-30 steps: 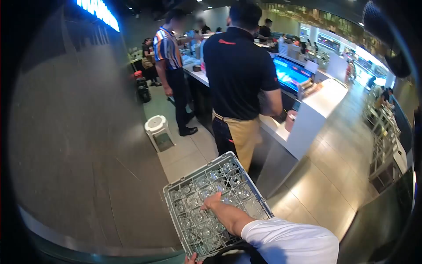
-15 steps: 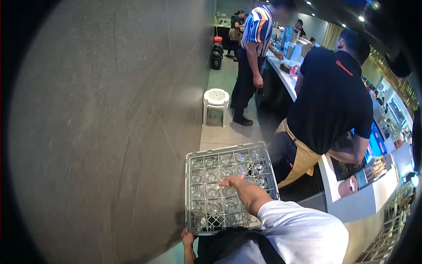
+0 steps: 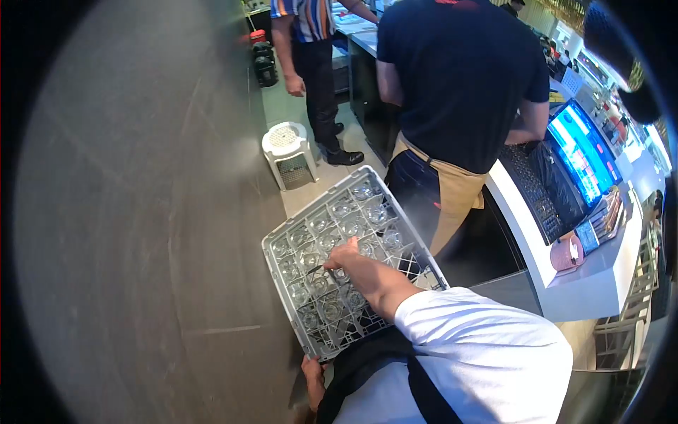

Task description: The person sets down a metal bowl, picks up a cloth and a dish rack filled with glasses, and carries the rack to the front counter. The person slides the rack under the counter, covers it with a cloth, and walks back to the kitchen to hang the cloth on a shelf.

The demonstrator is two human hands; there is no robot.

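A grey plastic glass rack (image 3: 286,300) is tilted in front of my body, its square compartments holding several clear glasses (image 3: 332,309). My left hand (image 3: 313,373) is closed on the rack's near left corner. Across the rack from the right reaches my right hand (image 3: 344,254), over its middle. The thumb is raised and the other fingers curl down among the dividers and glasses. What those fingers grip is hidden.
A person in a black shirt and tan apron (image 3: 462,92) stands just beyond the rack, at a white counter (image 3: 526,233) with a screen (image 3: 583,152). Farther off are a person in a striped shirt (image 3: 307,21) and a white stool (image 3: 284,141). A grey wall (image 3: 155,212) runs along the left.
The view has swung and tilted; the rack now appears higher and turned, with both hands still on it. The person in black looks nearer and more upright than half a second ago.
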